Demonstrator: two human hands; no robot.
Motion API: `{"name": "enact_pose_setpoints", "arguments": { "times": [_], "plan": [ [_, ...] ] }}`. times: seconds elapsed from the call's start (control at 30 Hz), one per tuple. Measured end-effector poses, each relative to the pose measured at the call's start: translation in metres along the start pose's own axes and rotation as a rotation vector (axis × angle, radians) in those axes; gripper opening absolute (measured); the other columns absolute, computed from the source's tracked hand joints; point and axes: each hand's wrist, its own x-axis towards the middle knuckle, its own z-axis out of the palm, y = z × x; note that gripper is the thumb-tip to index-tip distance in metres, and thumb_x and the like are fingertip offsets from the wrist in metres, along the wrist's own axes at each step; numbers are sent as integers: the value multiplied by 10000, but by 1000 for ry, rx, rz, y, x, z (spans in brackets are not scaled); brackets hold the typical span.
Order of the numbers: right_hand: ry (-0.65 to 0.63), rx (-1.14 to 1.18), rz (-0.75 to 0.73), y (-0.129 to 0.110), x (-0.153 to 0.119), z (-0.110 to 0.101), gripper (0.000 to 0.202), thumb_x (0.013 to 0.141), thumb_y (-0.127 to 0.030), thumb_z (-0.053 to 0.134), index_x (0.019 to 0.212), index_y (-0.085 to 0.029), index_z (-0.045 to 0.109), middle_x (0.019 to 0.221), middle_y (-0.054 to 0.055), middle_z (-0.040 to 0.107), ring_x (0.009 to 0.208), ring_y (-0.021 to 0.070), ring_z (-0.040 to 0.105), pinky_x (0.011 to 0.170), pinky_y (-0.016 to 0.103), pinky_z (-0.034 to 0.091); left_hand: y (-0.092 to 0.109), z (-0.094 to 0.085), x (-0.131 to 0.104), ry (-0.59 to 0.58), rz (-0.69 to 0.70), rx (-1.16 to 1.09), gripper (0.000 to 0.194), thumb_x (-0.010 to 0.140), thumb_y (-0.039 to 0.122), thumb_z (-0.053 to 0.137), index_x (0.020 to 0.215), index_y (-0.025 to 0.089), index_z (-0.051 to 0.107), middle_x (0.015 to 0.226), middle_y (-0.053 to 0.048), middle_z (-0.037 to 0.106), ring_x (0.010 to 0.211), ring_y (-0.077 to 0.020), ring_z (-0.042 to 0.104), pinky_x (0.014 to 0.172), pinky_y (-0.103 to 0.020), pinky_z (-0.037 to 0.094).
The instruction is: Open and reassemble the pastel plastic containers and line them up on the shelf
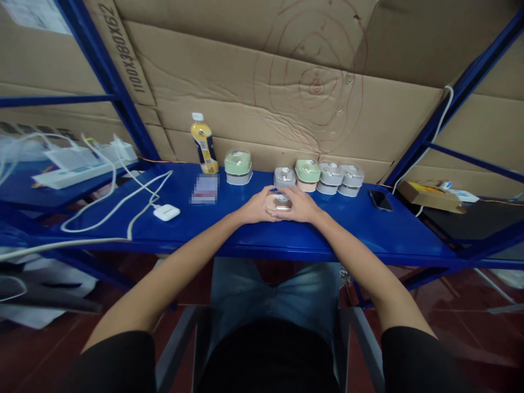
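On the blue shelf, my left hand [257, 208] and my right hand [302, 205] are wrapped round a small pinkish case [280, 203] from both sides. Just behind it sits a grey case [285, 177]. To the right of that, a green-topped case [308, 173] and two grey cases [330, 177] [351, 179] stand in a row. Another green-topped case [238, 167] with a grey lower part stands to the left, apart from the row.
A yellow bottle [204, 144] stands at the back left, with a blurred packet [205, 189] in front. Further left lie a white charger case [166, 212] and looping cables. A phone [380, 200] lies right. Blue posts [96, 60] flank the shelf, with cardboard [229, 65] behind.
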Motion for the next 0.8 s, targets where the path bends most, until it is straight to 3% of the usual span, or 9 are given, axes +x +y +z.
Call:
{"name": "enact_pose_setpoints", "arguments": {
  "times": [0.13, 0.2, 0.33, 0.4, 0.57, 0.8],
  "plan": [
    [119, 150, 33, 19, -7, -7, 779, 881, -715, 763, 1455, -201, 649, 1445, 177, 715, 1318, 381, 684, 1133, 562, 544, 2, 0, -6, 21, -7, 52, 1235, 694, 559, 947, 1689, 212, 301, 1542, -211, 596, 1390, -434, 625, 1163, -588, 514],
    [163, 231, 112, 34, -13, -15, 732, 924, -717, 701, 1434, -193, 654, 1371, 160, 751, 1229, 354, 723, 1083, 540, 571, 5, -1, -8, 16, 29, 108, 1166, 743, 557, 918, 1696, 219, 337, 1553, -201, 574, 1428, -427, 583, 1215, -599, 470],
    [156, 268, 313, 62, -28, -31, 708, 934, -705, 688, 1405, -178, 666, 1229, 145, 791, 1097, 334, 745, 1021, 535, 585, 11, -1, -10, -67, 136, 176, 660, 925, 567, 765, 1498, 254, 670, 1432, -147, 604, 1421, -371, 562, 1272, -560, 430],
    [145, 268, 364, 70, -32, -37, 704, 917, -699, 718, 1390, -179, 673, 1226, 147, 791, 1076, 325, 744, 1023, 536, 581, 13, -1, -9, -83, 157, 187, 532, 977, 567, 705, 1414, 267, 750, 1398, -138, 602, 1421, -361, 550, 1288, -558, 413],
    [145, 283, 389, 73, -33, -43, 655, 888, -711, 748, 1295, -198, 728, 1218, 142, 791, 1073, 322, 738, 1023, 531, 581, 10, -5, -7, -14, 115, 177, 498, 995, 610, 664, 1306, 250, 812, 1392, -140, 599, 1393, -365, 551, 1267, -578, 432],
    [165, 314, 382, 73, -31, -44, 639, 898, -701, 718, 1268, -179, 737, 1235, 140, 795, 1055, 318, 730, 1026, 531, 572, -8, -21, -1, 209, -115, 252, 525, 963, 618, 656, 1158, 157, 816, 1148, -141, 634, 1264, -381, 596, 1195, -633, 473]
  ]
}}
